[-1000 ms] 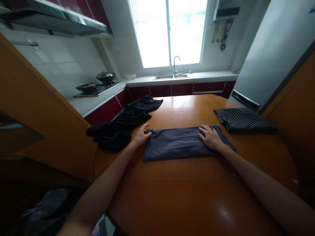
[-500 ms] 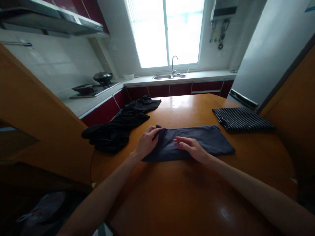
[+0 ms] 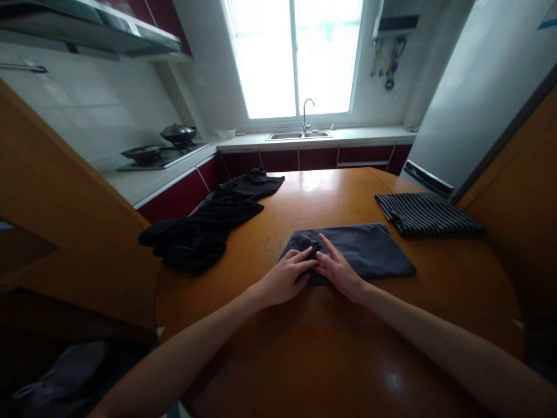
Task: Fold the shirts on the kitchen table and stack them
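Hands, 2, on 1 grey garment; 1 striped garment nearby

The folded cloth lies on the bench, left hand and right hand at its left end; the clothes heap lies left of it, another folded garment right and farther back; behind the bench, the sink sits under the window; stove back left, fridge back right.

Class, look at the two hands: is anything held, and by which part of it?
The left hand and right hand are at the left end of the folded grey cloth; whether they grip it or only touch it cannot be told.
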Available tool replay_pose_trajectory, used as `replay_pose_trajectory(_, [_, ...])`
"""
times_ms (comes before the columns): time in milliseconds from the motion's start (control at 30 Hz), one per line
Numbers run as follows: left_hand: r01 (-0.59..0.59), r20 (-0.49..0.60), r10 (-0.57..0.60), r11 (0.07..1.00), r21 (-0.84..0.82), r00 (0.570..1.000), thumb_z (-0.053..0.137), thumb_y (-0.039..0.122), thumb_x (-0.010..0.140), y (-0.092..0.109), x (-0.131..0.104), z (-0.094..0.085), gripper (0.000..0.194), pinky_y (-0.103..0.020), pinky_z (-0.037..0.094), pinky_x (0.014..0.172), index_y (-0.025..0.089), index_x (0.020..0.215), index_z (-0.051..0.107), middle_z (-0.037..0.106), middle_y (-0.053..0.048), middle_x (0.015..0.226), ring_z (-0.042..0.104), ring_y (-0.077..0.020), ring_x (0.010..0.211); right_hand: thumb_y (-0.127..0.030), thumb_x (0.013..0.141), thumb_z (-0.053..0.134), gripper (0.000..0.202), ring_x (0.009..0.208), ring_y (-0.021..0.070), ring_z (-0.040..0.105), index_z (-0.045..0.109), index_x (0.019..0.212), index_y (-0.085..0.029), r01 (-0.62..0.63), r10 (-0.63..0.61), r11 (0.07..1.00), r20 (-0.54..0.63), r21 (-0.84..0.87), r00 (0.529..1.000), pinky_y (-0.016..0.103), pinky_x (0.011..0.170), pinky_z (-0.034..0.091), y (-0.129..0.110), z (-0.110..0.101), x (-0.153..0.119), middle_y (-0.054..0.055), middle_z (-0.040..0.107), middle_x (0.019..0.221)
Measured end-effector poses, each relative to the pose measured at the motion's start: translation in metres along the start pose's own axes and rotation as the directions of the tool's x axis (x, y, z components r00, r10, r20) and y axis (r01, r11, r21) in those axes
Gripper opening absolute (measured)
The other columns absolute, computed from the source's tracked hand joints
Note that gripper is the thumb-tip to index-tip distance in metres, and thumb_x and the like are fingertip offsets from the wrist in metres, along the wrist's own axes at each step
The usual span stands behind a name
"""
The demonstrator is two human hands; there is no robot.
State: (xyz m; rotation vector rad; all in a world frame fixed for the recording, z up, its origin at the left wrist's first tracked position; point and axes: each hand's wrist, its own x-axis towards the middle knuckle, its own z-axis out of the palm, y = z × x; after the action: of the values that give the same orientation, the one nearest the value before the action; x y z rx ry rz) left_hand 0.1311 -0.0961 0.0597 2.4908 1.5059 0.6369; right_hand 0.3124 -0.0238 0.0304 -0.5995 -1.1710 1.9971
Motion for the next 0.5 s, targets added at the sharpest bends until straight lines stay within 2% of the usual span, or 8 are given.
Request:
replay_pose_trajectory(67, [0.023,-0.02,-0.025,0.998,-0.058,1.0,0.054,0.015,0.092,-0.001,0.001,-0.001,0.046,-0.044,0.044,0.113,0.027,0.136,0.061,0.045,-0.003,0.156,0.05,-0.0245,0.128,-0.044,0.084,0.074,0.062,0.109,0.0175,0.066,0.055,0.142,-0.034,0.016,-0.015,1.0,0.044,-0.023,0.999,0.042,0.11,0.044,-0.001,0.001,-0.001,0.0,0.072,0.106])
replay_pose_trajectory(167, [0.006,-0.043,-0.012,0.991,-0.136,0.999,0.055,0.015,0.092,-0.003,0.004,0.0,0.043,-0.041,0.044,0.112,0.025,0.132,0.065,0.053,-0.004,0.15,0.052,-0.0238,0.13,-0.051,0.082,0.075,0.046,0.119,0.0211,0.062,0.071,0.121,-0.027,0.005,-0.001,0.999,0.076,-0.048,0.997,0.043,0.115,0.04,0.0,0.003,-0.001,0.003,0.07,0.121])
replay_pose_trajectory(300, [-0.011,-0.124,-0.02,0.971,-0.24,0.992,0.052,0.019,0.095,-0.005,0.005,-0.003,0.033,-0.037,0.048,0.108,0.021,0.122,0.071,0.066,-0.008,0.134,0.061,-0.0222,0.124,-0.054,0.08,0.077,0.048,0.125,0.0223,0.059,0.071,0.119,-0.027,-0.017,0.018,1.0,0.047,-0.025,0.999,0.043,0.115,0.04,0.001,0.001,0.001,0.004,0.066,0.132])
replay_pose_trajectory(400, [-0.028,-0.219,-0.032,0.964,-0.265,0.975,0.051,0.026,0.099,-0.005,0.004,-0.011,0.03,-0.038,0.051,0.104,0.02,0.12,0.071,0.071,-0.009,0.126,0.065,-0.0221,0.118,-0.052,0.081,0.076,0.047,0.123,0.0244,0.059,0.07,0.121,-0.026,0.011,-0.011,1.0,0.039,-0.006,0.999,0.045,0.107,0.048,-0.008,0.0,0.001,0.005,0.067,0.129])
replay_pose_trajectory(500, [-0.134,-0.274,0.085,0.977,-0.167,0.958,0.054,0.031,0.099,-0.001,0.001,-0.017,0.036,-0.045,0.045,0.111,0.022,0.133,0.063,0.063,-0.01,0.138,0.057,-0.0251,0.131,-0.048,0.084,0.074,0.043,0.117,0.0263,0.062,0.069,0.121,-0.025,0.067,-0.069,0.997,0.037,0.047,0.997,0.045,0.092,0.057,-0.03,-0.002,0.0,0.006,0.071,0.119])
